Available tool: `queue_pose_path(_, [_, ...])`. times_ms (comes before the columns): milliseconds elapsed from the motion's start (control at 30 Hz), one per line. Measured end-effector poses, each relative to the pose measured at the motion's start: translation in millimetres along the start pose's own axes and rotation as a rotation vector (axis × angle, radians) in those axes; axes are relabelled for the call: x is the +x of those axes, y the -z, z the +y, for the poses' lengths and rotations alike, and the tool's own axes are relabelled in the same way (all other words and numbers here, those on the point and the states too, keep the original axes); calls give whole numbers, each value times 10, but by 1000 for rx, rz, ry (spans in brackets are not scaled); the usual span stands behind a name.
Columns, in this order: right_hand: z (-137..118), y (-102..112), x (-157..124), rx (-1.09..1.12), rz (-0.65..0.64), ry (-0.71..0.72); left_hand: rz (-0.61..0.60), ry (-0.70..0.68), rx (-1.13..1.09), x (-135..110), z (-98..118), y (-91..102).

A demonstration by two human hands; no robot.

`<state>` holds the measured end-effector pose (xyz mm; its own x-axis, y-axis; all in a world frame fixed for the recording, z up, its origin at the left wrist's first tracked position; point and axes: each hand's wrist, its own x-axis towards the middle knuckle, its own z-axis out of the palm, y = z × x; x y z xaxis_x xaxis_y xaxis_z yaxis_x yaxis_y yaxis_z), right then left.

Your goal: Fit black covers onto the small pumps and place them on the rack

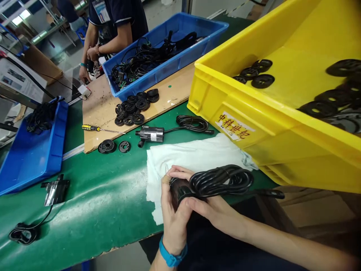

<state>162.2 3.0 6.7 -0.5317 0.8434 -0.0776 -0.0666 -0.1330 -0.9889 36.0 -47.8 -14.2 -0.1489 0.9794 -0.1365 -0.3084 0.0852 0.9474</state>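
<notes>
Over the front edge of the bench, my left hand [175, 222], with a blue wristband, and my right hand [210, 209] are wrapped around a small black water pump [182, 187]. Fingers cover much of its body. Its bundled black cable [222, 180] hangs out to the right, above a white cloth [180, 154]. Beyond the cloth lies a similar pump [152, 134] with a coiled cable [193, 123]. Two round black parts, a thicker disc [107, 146] and a thinner one [124, 146], rest to its left.
A yellow bin [237, 101] with black round parts stands at right. Behind are a blue tray [166, 56] of cables, piled black discs [135, 107] and a screwdriver [96, 128]. Another pump [56, 191] and blue tray [36, 158] sit left. A co-worker [118, 22] works across the bench.
</notes>
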Motion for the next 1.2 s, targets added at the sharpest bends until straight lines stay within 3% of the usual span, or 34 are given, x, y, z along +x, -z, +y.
queue_pose_path(300, [100,9,-18,20,86,-24,137,51,140,-49,-39,-79])
queue_pose_path(433, [112,64,28,20,23,-1,141,44,192,-25,-50,-78])
queue_pose_path(600, [115,294,142,-23,-73,121,129,5,165,13,-3,-79])
queue_pose_path(733, [111,382,165,-54,-60,186,96,2,135,23,19,-26])
queue_pose_path(1000, [187,259,57,116,-141,49,88,6,167,37,16,75])
queue_pose_path(1200, [225,221,59,78,-49,7,97,-24,110,74,-15,62])
